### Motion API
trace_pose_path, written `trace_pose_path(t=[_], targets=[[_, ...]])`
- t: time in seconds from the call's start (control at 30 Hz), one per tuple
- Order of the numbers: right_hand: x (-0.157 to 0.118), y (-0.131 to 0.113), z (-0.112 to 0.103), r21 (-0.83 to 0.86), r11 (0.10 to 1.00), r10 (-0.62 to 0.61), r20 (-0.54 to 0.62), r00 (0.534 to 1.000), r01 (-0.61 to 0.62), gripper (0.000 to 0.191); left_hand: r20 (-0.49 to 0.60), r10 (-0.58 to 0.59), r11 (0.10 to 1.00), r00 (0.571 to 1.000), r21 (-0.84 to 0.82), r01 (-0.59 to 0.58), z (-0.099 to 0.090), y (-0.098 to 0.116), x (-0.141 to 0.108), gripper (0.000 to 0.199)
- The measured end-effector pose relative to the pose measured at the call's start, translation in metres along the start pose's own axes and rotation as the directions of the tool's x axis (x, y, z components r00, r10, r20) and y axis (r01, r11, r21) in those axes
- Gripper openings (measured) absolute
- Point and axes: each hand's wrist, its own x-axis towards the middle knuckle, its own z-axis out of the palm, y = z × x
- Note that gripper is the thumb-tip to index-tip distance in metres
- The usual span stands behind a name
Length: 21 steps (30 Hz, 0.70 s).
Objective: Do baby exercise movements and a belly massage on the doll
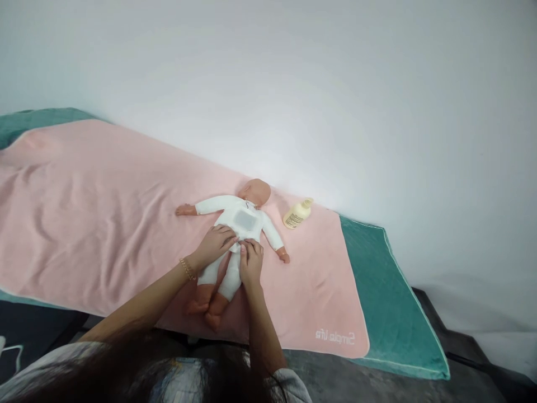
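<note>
A baby doll (247,219) with a white cloth body lies on its back on a pink blanket (117,224), arms spread, head toward the wall and feet toward me. My left hand (217,244) rests on the doll's lower belly, its fingers bent over the white cloth. Beside it, my right hand (252,260) lies at the doll's hip, fingers curled against the cloth near the top of the leg. The fingertips of both hands nearly meet. Whether they pinch the fabric is too small to tell. A gold bracelet circles my left wrist.
A pale yellow pump bottle (297,214) lies tilted on the blanket, right of the doll's head. Green cloth (377,268) shows beneath the blanket at the right and far left. A white wall (293,84) rises behind.
</note>
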Motion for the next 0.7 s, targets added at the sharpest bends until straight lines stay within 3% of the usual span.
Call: trace_pose_path(t=[0.2,0.5,0.7], targets=[[0.006,-0.004,-0.002,0.002,1.000,-0.026,-0.021,0.999,0.026,0.039,-0.013,0.049,0.998,0.999,-0.032,-0.050,-0.008,0.001,0.006,0.037],[0.016,-0.004,0.002,-0.025,1.000,0.015,0.050,0.999,-0.014,0.038,0.038,0.054,0.998,0.998,-0.025,-0.053,-0.001,-0.008,0.010,0.038],[0.020,-0.007,-0.004,-0.016,1.000,0.003,0.030,1.000,-0.003,0.039,-0.005,0.047,0.999,0.999,-0.013,-0.047,-0.003,-0.002,0.006,0.037]])
